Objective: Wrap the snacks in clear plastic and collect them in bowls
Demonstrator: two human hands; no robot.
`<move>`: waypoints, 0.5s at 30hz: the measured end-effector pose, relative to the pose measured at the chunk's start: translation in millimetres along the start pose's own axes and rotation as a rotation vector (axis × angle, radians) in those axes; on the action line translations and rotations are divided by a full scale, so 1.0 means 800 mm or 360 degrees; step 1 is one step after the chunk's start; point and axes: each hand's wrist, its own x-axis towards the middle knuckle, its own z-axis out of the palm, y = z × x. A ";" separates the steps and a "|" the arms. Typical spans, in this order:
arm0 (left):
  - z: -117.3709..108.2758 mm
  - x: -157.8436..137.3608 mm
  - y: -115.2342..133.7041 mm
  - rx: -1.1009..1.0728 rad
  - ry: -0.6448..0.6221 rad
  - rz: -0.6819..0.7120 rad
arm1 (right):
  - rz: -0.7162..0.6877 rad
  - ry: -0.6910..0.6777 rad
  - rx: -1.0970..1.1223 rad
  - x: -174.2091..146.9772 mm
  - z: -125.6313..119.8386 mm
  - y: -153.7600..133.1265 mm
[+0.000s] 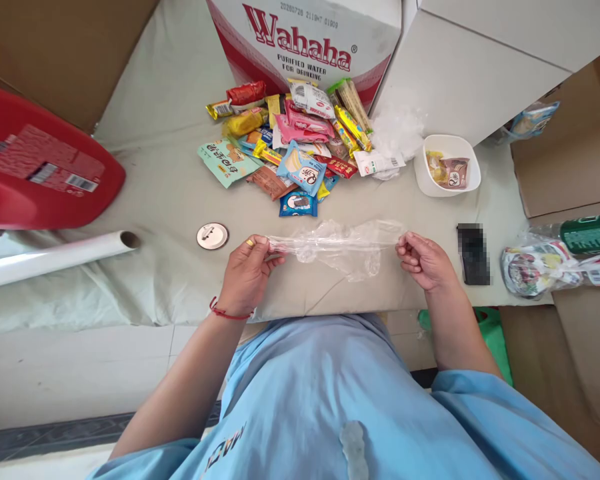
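Note:
A clear plastic bag (340,247) is stretched sideways between my two hands, low over the cloth-covered table. My left hand (250,267), with a ring and a red string bracelet, pinches its gathered left end. At the other end, my right hand (425,260) grips the bag's edge between thumb and fingers. The film looks crumpled, with nothing visible inside. Just beyond it lies a pile of wrapped snacks (300,133) in many colours, a blue packet (299,204) nearest to the bag. A round pin badge (213,236) lies face down left of my left hand.
Behind the snacks stands a Wahaha carton (310,40). A white bowl (433,187) holding a few snacks is at right, beyond a dark phone (473,253). Bagged goods (533,267) lie far right. A red container (45,160) and a white tube (60,257) occupy the left.

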 end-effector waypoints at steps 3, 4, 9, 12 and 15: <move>0.001 -0.001 0.000 0.0041 -0.0020 -0.0041 | -0.0667 0.0419 -0.0724 -0.004 0.000 -0.008; 0.002 -0.002 0.000 0.0068 -0.0033 -0.0064 | -0.0934 0.0450 -0.0974 -0.005 0.004 -0.012; 0.013 -0.010 0.001 0.0079 -0.0139 -0.0152 | -0.1564 -0.0369 -0.1725 0.000 0.061 -0.008; 0.020 -0.011 0.001 -0.0019 -0.0089 -0.0163 | -0.1492 -0.0480 -0.1659 0.008 0.094 0.014; 0.021 -0.006 0.001 -0.0070 0.0060 -0.0147 | -0.1367 -0.0449 -0.1268 0.009 0.106 0.028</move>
